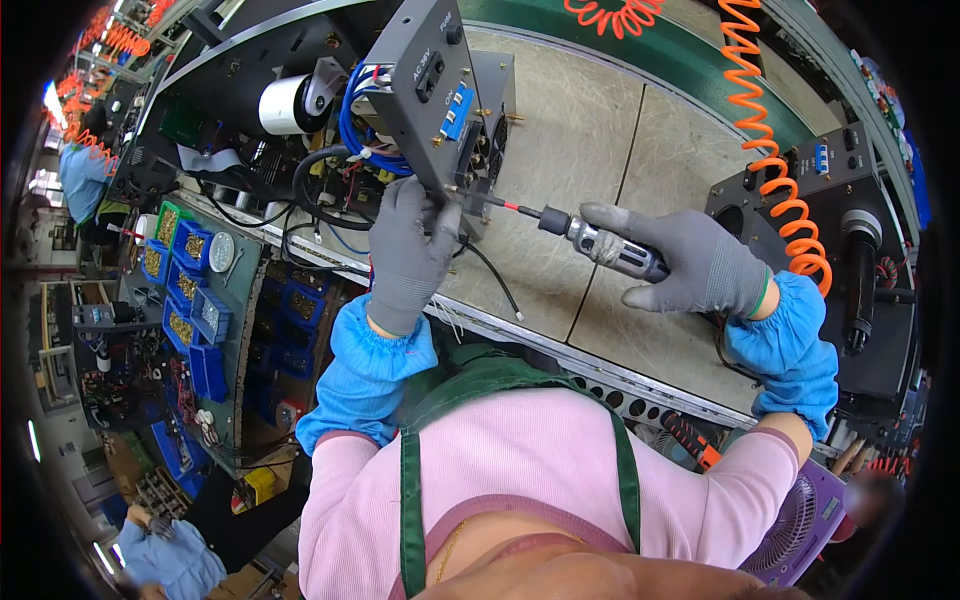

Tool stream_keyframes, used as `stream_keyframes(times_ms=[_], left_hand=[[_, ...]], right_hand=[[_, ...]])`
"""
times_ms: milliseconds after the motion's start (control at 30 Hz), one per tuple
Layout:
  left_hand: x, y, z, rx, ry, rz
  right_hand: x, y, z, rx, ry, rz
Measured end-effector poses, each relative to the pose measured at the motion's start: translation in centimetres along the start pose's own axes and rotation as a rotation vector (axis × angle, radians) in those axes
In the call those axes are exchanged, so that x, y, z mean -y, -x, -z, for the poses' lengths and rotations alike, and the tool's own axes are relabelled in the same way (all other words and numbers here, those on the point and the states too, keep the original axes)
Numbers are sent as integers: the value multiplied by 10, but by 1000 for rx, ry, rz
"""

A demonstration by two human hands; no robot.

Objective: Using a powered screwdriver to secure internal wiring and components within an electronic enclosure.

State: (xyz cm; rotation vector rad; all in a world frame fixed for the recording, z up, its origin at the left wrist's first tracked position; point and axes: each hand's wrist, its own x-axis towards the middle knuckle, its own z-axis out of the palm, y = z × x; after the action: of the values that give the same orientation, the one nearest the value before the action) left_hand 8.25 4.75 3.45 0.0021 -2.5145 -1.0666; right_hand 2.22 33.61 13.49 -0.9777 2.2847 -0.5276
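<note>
Grey control panel [418,85] at upper centre, partly fitted out, with a screwdriver bit at its lower edge.
A blue breaker switch [458,113] sits mounted on the panel and blue wires [352,125] are bundled behind it, so that fitting looks done; the fastening at the lower edge seems under way. The right hand [695,262], right of centre, grips an inline power screwdriver [612,250]; the left hand [410,255] meets the panel's lower corner, though whether its fingers pinch anything is hidden. Left to do, judging by how things lie: a black cable [495,275] hangs with its end free at centre, and the dark housing [255,65] at upper left stands open.
</note>
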Motion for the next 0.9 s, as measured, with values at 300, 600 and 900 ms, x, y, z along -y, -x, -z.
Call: stream_keyframes(times_ms=[300, 600, 900], left_hand=[[0, 1, 3, -9, -21, -19], [0, 0, 1, 15, 49, -21], [14, 1, -10, -34, 100, 97]], right_hand=[[-1, -4, -3, -16, 40, 42], [-9, -2, -13, -91, -75, 151], [-34, 20, -62, -40, -257, 16]])
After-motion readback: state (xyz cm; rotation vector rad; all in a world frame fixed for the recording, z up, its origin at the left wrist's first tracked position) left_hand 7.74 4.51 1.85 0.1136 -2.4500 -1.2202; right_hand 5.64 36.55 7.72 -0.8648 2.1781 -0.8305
